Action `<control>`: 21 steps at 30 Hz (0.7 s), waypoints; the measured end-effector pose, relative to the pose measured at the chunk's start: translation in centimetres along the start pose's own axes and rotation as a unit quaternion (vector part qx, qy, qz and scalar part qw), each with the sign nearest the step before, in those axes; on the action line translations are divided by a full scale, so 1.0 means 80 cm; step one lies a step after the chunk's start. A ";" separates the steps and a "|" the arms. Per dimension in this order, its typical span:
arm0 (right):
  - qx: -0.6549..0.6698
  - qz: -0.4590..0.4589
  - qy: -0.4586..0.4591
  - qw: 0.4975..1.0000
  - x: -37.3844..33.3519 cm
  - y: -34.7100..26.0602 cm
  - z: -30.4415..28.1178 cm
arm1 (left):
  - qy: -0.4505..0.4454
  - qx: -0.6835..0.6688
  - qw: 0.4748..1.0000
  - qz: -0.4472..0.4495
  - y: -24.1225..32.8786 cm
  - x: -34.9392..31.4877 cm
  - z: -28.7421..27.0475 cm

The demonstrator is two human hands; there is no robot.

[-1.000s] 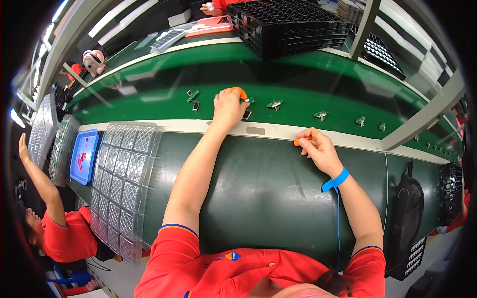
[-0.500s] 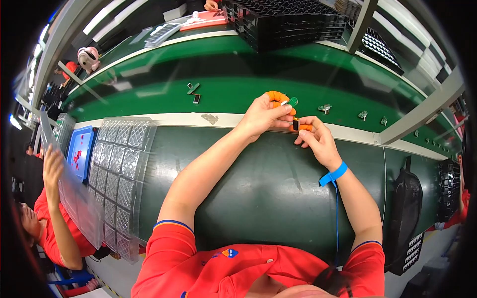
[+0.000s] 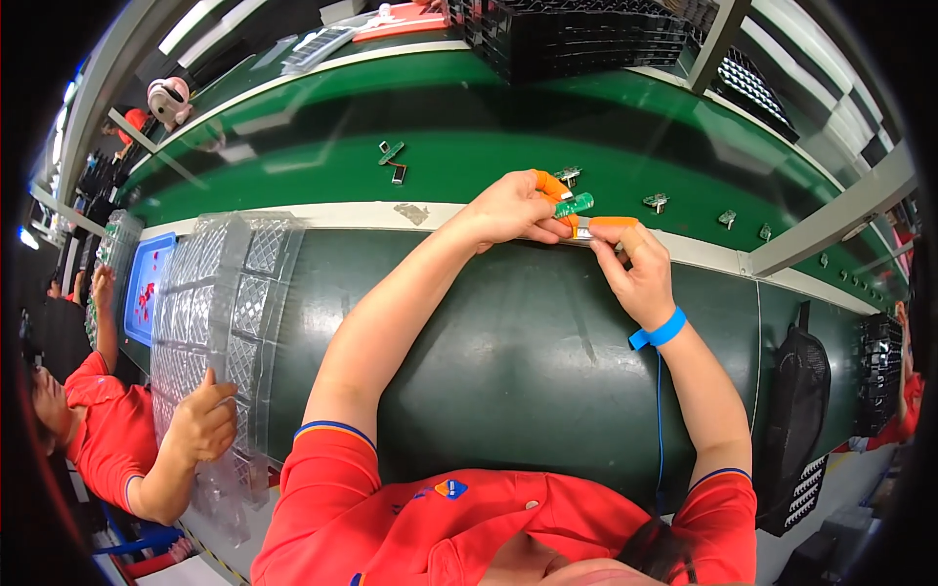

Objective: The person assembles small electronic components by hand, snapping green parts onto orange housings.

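My left hand [image 3: 513, 210], with orange finger covers, pinches a small green circuit board [image 3: 575, 205] above the pale front rail of the green belt. From the board hangs a small flat part [image 3: 583, 232], its silvery face toward me. The thumb and covered forefinger of my right hand [image 3: 637, 269] close on that part's right side. A blue wrist strap [image 3: 664, 330] with a cord circles my right wrist. Just behind my left fingers, another small circuit board [image 3: 569, 176] lies on the belt.
More boards lie along the green belt [image 3: 469, 146], one with a dark part [image 3: 398, 174] at left. Black trays [image 3: 576, 44] stand beyond. At left, a co-worker's hand [image 3: 203, 420] is by clear blister trays [image 3: 264, 293] and a blue tray [image 3: 147, 254]. A black bag [image 3: 799, 391] lies right.
The hanging part has turned from its black face to a silvery one, and my right fingers have closed nearer it. Belt boards appear farther right. The co-worker's clear tray has come down onto the others.
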State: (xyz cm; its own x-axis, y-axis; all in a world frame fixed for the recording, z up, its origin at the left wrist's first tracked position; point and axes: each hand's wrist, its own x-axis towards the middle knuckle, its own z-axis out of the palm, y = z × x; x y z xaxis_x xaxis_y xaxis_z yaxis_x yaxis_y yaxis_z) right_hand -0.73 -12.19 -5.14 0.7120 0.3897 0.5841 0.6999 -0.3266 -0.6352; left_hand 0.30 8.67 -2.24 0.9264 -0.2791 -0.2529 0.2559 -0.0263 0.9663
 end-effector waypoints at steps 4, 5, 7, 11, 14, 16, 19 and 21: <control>-0.102 -0.129 0.012 0.986 0.003 0.001 -0.001 | -0.038 0.056 0.998 0.008 -0.007 0.000 -0.002; -0.120 -0.153 0.022 0.981 0.006 -0.002 0.000 | -0.053 0.064 0.997 0.002 -0.008 0.000 -0.002; -0.139 -0.176 0.030 0.974 0.007 -0.005 0.001 | -0.057 0.072 0.996 0.000 -0.004 -0.004 0.005; -0.146 -0.166 0.038 0.975 0.005 -0.002 0.003 | -0.064 0.070 0.995 0.002 -0.003 -0.007 0.010; -0.159 -0.159 0.043 0.973 0.004 -0.002 0.004 | -0.066 0.056 0.996 0.003 -0.005 -0.008 0.010; -0.172 -0.155 0.041 0.972 0.004 -0.004 0.005 | -0.072 0.050 0.996 0.001 -0.005 -0.011 0.009; -0.178 -0.163 0.042 0.970 0.007 -0.008 0.008 | -0.086 0.039 0.996 -0.007 0.000 -0.015 0.004; -0.176 -0.163 0.045 0.970 0.008 -0.013 0.010 | -0.093 0.032 0.995 -0.012 0.001 -0.017 0.000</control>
State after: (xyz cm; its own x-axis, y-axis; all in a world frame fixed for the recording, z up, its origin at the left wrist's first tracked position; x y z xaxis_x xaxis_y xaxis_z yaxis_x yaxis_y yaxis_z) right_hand -1.06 -10.91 -4.48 0.4398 0.4503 0.7771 0.8535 -0.4788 -0.2057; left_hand -0.96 9.02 -1.81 0.8517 -0.4496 -0.2692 0.2541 -0.0950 0.9625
